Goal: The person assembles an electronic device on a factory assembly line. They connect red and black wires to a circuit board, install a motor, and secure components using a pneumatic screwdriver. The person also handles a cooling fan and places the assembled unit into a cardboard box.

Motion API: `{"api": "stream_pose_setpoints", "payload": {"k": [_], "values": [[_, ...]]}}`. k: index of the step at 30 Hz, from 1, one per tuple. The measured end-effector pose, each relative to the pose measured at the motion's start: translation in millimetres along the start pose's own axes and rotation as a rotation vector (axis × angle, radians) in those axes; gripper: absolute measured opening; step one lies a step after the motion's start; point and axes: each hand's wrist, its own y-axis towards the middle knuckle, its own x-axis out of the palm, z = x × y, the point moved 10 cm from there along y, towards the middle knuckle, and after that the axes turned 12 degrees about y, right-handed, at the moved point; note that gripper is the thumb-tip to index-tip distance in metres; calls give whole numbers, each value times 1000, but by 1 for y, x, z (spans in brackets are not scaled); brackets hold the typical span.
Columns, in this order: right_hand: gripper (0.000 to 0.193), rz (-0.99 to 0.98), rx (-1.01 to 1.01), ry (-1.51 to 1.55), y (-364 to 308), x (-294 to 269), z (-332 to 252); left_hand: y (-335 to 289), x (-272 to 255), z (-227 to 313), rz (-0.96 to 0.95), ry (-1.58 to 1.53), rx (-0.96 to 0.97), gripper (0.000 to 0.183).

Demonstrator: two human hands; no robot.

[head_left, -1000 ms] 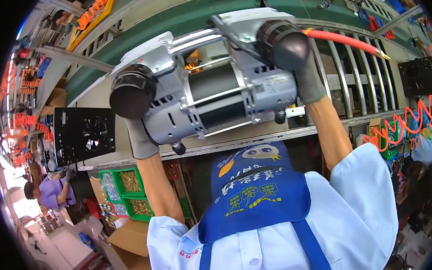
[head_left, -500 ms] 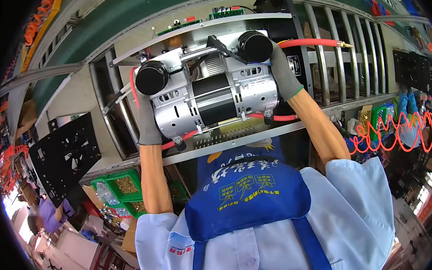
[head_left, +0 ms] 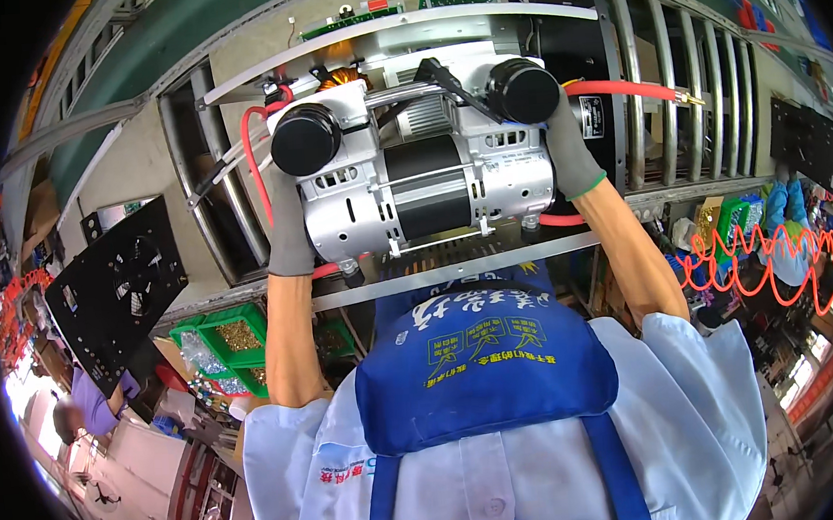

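A silver twin-cylinder compressor pump [head_left: 422, 188] with two black round caps sits low over a metal chassis tray [head_left: 455, 269] on the roller conveyor. My left hand [head_left: 290, 225], in a grey glove, grips the pump's left end under the left black cap [head_left: 305, 140]. On the opposite end, my gloved right hand [head_left: 570, 150] holds the pump beside the right black cap [head_left: 521, 90]. Red hoses [head_left: 256, 160] run along the pump's left side and out to the right.
A black fan panel [head_left: 113, 288] leans at the left. Green bins of small parts [head_left: 235, 338] stand below the conveyor edge. Red coiled air hoses [head_left: 770, 262] hang at the right. Another person [head_left: 87, 409] sits at the lower left. A circuit board [head_left: 354, 18] lies behind the pump.
The pump has come down from in front of my chest-high view onto the chassis on the conveyor, both hands still gripping its ends.
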Motion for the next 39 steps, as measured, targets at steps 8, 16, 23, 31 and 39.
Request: {"api": "stream_pose_setpoints", "payload": {"k": [8, 16, 23, 31, 39], "values": [[38, 51, -72, -1, 3, 6, -11, 11, -17, -10, 45, 149, 3, 54], [44, 69, 83, 72, 19, -25, 28, 19, -10, -27, 5, 129, -112, 64], [55, 215, 139, 22, 19, -40, 45, 20, 2, -42, -134, 11, -219, 70], [53, 182, 203, -45, 17, -38, 57, 25, 2, -51, -208, 44, -289, 80], [61, 121, 253, 31, 10, -30, 58, 16, 16, -41, -151, -20, -279, 64]]}}
